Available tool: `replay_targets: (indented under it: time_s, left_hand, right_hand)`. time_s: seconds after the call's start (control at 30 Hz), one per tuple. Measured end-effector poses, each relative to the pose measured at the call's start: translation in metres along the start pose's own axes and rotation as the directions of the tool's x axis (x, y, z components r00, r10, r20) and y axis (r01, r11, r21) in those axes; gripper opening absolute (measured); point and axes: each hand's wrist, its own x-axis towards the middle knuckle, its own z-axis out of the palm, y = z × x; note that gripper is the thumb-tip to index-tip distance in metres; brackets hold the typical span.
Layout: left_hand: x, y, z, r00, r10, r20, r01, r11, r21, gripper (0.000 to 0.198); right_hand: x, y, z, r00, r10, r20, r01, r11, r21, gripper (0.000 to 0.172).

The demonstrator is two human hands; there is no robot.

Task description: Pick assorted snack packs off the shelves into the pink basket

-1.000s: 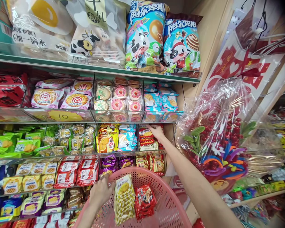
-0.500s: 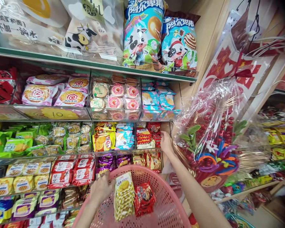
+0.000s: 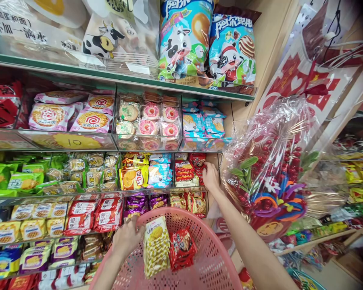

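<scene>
My left hand (image 3: 127,237) is closed over the left rim of a pink perforated plastic basket (image 3: 213,237). In the basket, a stack of yellow-and-white biscuit packets (image 3: 157,247) leans beside a few red snack packets (image 3: 183,249). At the right end of a middle shelf, my right hand (image 3: 211,177) curls its fingers against a red snack packet (image 3: 198,160); the fingertips are partly hidden. Just left of it, red-and-white packets (image 3: 184,169) are stacked in the same compartment.
Clear shelf lips (image 3: 151,190) front rows of wrapped biscuits, with large candy bags (image 3: 184,44) on the top shelf. A plastic-wrapped decoration with red berries (image 3: 275,177) hangs close to my right forearm. A wooden side panel (image 3: 269,36) ends the shelves.
My right hand has shifted slightly left and inward at the red packets. The view has tilted a little; my left hand stays on the basket rim.
</scene>
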Motion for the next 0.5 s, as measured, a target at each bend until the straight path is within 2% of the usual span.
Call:
replay_targets:
  time_s: [0.1,0.2,0.33,0.5]
  left_hand:
    - [0.0,-0.001,0.0,1.0,0.007,-0.003,-0.007,1.0,-0.005,0.05]
    - [0.0,-0.005,0.0,1.0,-0.004,-0.012,0.004,1.0,-0.01,0.05]
    - [-0.001,-0.009,-0.002,0.999,-0.03,-0.026,0.029,0.999,-0.025,0.049]
    - [-0.003,-0.013,-0.004,0.998,-0.058,-0.026,0.058,0.998,-0.028,0.051]
  right_hand:
    - [0.024,-0.011,0.009,0.997,0.071,-0.04,-0.069,0.997,0.044,0.03]
    - [0.049,-0.019,0.021,0.974,0.209,-0.09,-0.198,0.973,0.117,0.023]
    - [0.065,-0.021,0.038,0.893,0.433,-0.125,-0.391,0.882,0.261,0.016]
    - [0.074,-0.018,0.051,0.796,0.602,-0.065,-0.503,0.717,0.484,0.018]
